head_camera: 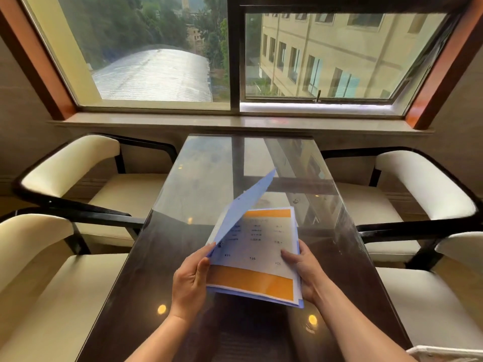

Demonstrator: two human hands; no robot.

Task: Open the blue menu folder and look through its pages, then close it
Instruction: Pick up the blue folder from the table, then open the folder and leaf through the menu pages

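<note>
The blue menu folder [243, 207] is held above the near half of the table, partly open. Its translucent blue cover stands raised on the left, tilted up and away. Under it lies a white menu page [257, 250] with orange bands at its top and bottom and small printed text. My left hand [189, 280] pinches the lower left corner of the lifted cover. My right hand [303, 270] grips the folder's right edge, thumb on the page. Several more sheets show as a stack along the right edge.
A dark glass-topped table [209, 178] runs from me to the windowsill [235, 124]. Cream armchairs with black frames stand on both sides, at the left [78, 173] and the right [407, 184]. A white object [444, 354] peeks in at the bottom right corner.
</note>
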